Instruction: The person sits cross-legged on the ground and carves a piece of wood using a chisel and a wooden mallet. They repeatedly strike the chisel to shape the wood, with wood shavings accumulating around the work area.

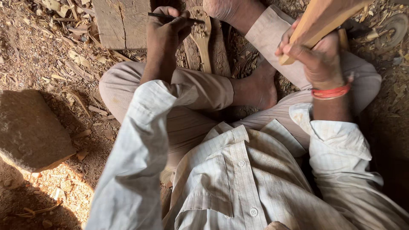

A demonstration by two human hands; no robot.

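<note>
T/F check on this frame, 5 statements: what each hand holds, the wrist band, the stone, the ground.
1. The left hand holds a thin dark tool. True.
2. The right hand is empty. False: it grips a light wooden stick.
3. A red band sits on the right wrist. True.
4. The flat stone lies on the person's lap. False: it rests on the ground to the person's left, apart from the legs.
5. The ground is bare tile. False: it is dirt strewn with wood chips and shavings.
</note>
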